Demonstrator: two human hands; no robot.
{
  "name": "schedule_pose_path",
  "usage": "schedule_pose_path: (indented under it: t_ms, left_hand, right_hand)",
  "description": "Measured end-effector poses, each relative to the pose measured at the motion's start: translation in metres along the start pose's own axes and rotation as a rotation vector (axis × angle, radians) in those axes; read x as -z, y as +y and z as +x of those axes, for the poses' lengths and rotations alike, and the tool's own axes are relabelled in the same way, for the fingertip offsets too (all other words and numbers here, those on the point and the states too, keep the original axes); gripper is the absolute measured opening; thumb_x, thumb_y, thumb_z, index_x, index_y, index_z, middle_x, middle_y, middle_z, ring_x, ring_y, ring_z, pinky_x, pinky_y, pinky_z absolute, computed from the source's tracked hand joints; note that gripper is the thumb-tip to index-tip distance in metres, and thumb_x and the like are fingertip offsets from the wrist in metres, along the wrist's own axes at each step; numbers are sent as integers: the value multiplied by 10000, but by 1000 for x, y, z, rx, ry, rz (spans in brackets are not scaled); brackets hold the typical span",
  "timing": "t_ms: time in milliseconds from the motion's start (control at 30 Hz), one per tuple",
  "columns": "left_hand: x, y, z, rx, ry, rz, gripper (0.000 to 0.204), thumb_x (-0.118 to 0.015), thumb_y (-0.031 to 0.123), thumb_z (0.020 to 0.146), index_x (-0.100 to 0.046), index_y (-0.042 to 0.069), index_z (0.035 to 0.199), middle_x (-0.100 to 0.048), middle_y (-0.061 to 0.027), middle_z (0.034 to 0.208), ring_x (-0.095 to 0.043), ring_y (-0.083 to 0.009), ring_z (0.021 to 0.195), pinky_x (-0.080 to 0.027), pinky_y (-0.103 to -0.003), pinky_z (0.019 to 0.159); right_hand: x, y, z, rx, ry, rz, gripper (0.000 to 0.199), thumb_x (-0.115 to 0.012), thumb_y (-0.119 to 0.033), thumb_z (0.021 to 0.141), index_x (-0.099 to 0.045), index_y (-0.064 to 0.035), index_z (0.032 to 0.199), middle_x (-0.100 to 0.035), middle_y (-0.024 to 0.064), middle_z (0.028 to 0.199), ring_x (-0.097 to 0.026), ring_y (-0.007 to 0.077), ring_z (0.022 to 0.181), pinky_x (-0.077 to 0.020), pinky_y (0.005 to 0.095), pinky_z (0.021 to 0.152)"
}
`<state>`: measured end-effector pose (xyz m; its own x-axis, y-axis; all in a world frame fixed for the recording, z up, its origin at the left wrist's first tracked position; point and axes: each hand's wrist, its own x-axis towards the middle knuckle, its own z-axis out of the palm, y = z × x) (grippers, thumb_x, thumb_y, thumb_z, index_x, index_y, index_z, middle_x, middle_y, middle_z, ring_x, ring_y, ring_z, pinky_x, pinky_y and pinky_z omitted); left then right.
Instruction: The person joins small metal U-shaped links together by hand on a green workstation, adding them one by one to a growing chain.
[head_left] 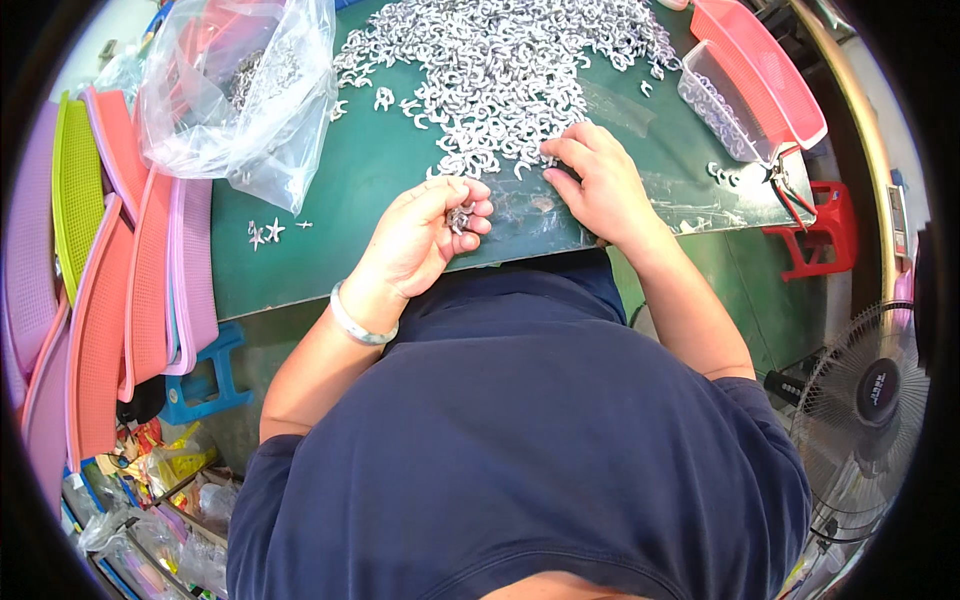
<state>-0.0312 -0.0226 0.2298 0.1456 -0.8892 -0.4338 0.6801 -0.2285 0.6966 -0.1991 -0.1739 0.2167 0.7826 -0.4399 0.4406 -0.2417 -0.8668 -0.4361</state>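
Observation:
A large heap of small white C-shaped clips (500, 60) covers the far part of a green table (300, 250). My left hand (425, 235) is curled near the table's front edge, holding a small bunch of these clips (460, 216) between thumb and fingers. A silver bracelet (358, 325) is on that wrist. My right hand (595, 185) lies flat at the near edge of the heap, its fingertips touching loose clips (548, 160). A clear plastic sheet (640, 205) lies under that hand.
A clear plastic bag (240, 90) holding more clips sits at the table's left. Coloured mesh trays (110, 280) lean at the left. A pink tray (765, 65) and a clear box (720, 100) stand at the right. A fan (870, 410) stands lower right, a red stool (820, 235) beside the table.

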Motion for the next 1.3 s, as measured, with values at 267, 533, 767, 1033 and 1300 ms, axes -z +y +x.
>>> schedule_pose_path:
  t_ms: [267,533,767,1033,1300]
  left_hand:
    - [4,1,8,37,-3,13,210,-524,183,882,-578,15,767,-591,-103,866,-577,-164,720,-457,-233,565]
    - [-7,1,15,59,25,68,213,-523,183,878,-577,33,736,-607,-89,842,-574,-162,684,-439,-244,547]
    - [-16,0,16,65,98,84,133,-519,149,877,-587,34,880,-556,-38,750,-493,-119,603,-397,-225,521]
    - [-22,-1,18,71,91,81,140,-499,90,866,-578,25,961,-531,-17,726,-457,-91,589,-370,-198,507]
    - [-20,-1,14,85,88,96,144,-506,86,865,-579,27,974,-541,-19,730,-467,-89,584,-374,-193,486]
  right_hand:
    - [2,5,3,-100,-47,138,159,-650,-44,694,-588,-40,841,-541,92,832,-543,286,817,-446,370,709]
    - [4,8,4,4,-42,106,145,-642,-38,697,-611,-46,839,-540,87,805,-544,279,780,-445,364,667]
    - [4,21,2,54,-49,165,140,-626,-26,705,-615,-44,844,-543,89,807,-540,277,779,-442,354,667]
    - [7,15,3,93,-37,102,133,-647,-75,689,-606,-41,811,-536,74,834,-527,274,791,-433,360,691]
    - [0,10,9,23,-23,122,79,-632,-65,721,-624,-34,793,-552,83,786,-542,272,739,-444,358,667]
